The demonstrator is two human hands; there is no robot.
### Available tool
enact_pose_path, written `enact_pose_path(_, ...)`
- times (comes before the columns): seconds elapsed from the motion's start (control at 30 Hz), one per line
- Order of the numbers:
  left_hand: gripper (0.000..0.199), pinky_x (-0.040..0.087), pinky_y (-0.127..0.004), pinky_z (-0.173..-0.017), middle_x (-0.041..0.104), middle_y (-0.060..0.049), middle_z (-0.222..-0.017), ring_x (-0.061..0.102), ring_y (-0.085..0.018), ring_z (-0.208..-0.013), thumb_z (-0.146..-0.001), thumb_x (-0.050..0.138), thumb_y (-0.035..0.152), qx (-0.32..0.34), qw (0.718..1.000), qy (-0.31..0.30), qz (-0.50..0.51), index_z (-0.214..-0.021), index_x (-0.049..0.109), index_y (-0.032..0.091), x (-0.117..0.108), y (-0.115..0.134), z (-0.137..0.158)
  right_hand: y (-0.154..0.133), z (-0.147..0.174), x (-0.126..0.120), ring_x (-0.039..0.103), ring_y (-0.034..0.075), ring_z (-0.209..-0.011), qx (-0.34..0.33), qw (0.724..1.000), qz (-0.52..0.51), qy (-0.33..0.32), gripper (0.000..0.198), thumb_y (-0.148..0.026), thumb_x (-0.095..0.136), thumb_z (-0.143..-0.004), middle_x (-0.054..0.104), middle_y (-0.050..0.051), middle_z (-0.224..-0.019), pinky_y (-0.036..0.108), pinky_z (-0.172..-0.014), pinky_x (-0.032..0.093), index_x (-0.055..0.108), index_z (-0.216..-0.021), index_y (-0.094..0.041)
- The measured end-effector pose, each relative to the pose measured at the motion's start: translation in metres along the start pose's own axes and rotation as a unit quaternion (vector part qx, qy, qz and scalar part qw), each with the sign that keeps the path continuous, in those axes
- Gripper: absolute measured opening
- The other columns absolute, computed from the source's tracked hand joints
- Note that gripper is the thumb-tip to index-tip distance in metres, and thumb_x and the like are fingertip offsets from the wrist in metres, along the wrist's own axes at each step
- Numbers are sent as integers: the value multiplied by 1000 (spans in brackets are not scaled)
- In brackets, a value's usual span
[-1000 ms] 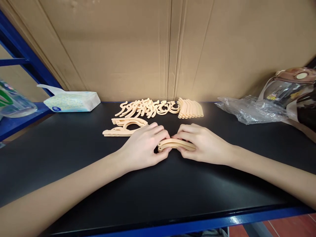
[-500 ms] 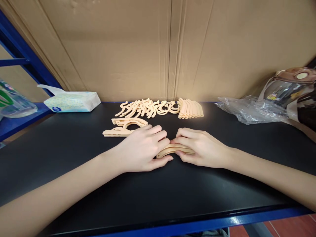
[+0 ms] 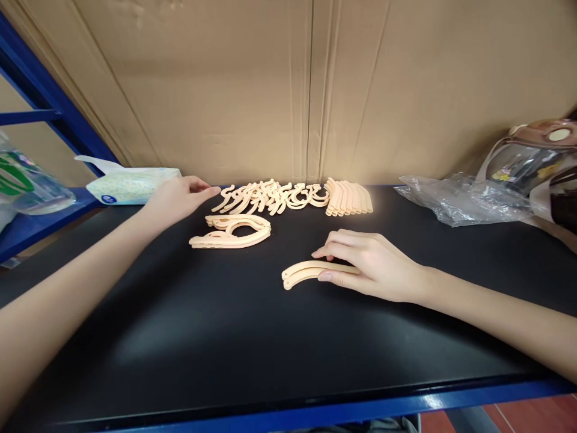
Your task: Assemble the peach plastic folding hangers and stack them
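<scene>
My right hand point(image 3: 367, 264) grips two curved beige hanger arms point(image 3: 300, 273) side by side just above or on the black tabletop, thumb in front and fingers behind. Their left ends stick out, each with a small hole; the right ends are hidden in the hand. My left hand point(image 3: 178, 195) is at the back left, fingertips at the left edge of a pile of beige hanger hooks point(image 3: 270, 195). Nothing shows in its fingers, which are slightly apart. Folded beige hangers point(image 3: 232, 240) lie in front of that pile. A row of hanger arms point(image 3: 349, 197) lies to its right.
A tissue pack point(image 3: 119, 186) lies behind my left hand, with a clear plastic bottle point(image 3: 36, 180) farther left. At the right are a crumpled clear bag point(image 3: 464, 198) and a brown-lidded drink bottle point(image 3: 518, 159). Cardboard point(image 3: 216, 90) stands along the back; the table has a blue front edge point(image 3: 360, 409).
My left hand has let go of the hanger arms and moved back and left to the hook pile. My right hand has stayed put, still holding the two arms.
</scene>
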State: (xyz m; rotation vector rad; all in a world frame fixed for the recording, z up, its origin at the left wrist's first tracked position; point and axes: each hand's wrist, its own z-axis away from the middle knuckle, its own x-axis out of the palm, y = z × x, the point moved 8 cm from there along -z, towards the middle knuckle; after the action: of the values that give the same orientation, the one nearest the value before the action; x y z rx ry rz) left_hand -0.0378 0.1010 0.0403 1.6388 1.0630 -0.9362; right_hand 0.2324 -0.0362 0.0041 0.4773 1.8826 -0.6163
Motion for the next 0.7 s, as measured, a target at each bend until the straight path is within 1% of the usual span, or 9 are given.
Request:
enact_pose_path(0.1,52,43,-33,-73,68,-2,-83,59,-21,-83,-80,56,66,-12,999,-26,25,-91,66,16,13,-15,-6,3,2,-2,58,15,-80,-1,1000,1,7,38,-46,44,-97,64,5,-93,27,-68,44,63,-111,-16)
enact_pose_path(0.17,53,44,-33,-73,68,0,-81,59,-20,-81,-78,58,68,-10,998,-42,42,-90,67,17,21,-18,-8,4,2,-3,57,15,-79,-3,1000,0,10,37,-45,44,-97,64,5,-92,27,-67,44,63,-110,-16)
enact_pose_path(0.27,53,46,-32,-71,70,1,-83,61,-19,-81,-76,62,68,1,996,-60,67,-94,67,18,29,-17,-9,3,2,-4,58,15,-79,-8,1000,2,13,37,-44,44,-97,64,5,-91,27,-68,43,64,-108,-16)
enact_pose_path(0.4,51,48,-34,-76,72,2,-91,61,-19,-88,-76,62,67,17,993,-70,94,-96,67,21,30,-14,-8,2,2,-3,58,15,-79,-13,1000,8,14,36,-44,42,-98,65,5,-90,27,-69,43,64,-107,-16)
enact_pose_path(0.5,47,49,-36,-79,72,0,-96,61,-20,-92,-77,64,63,22,991,-82,106,-100,67,22,29,-13,-7,3,2,-3,58,16,-79,-12,1000,10,13,37,-45,42,-98,65,6,-90,28,-69,43,65,-106,-17)
enact_pose_path(0.63,45,51,-36,-77,73,-2,-97,62,-21,-92,-74,70,57,25,989,-97,112,-102,67,21,29,-15,-7,3,2,-2,58,15,-79,-12,1000,10,10,36,-44,41,-98,65,5,-90,27,-69,43,65,-106,-17)
enact_pose_path(0.7,44,51,-36,-77,73,-2,-97,62,-21,-90,-75,70,55,26,988,-96,114,-102,68,21,29,-17,-9,3,1,-2,58,15,-78,-12,1000,14,10,36,-43,42,-98,64,5,-88,27,-69,42,65,-105,-17)
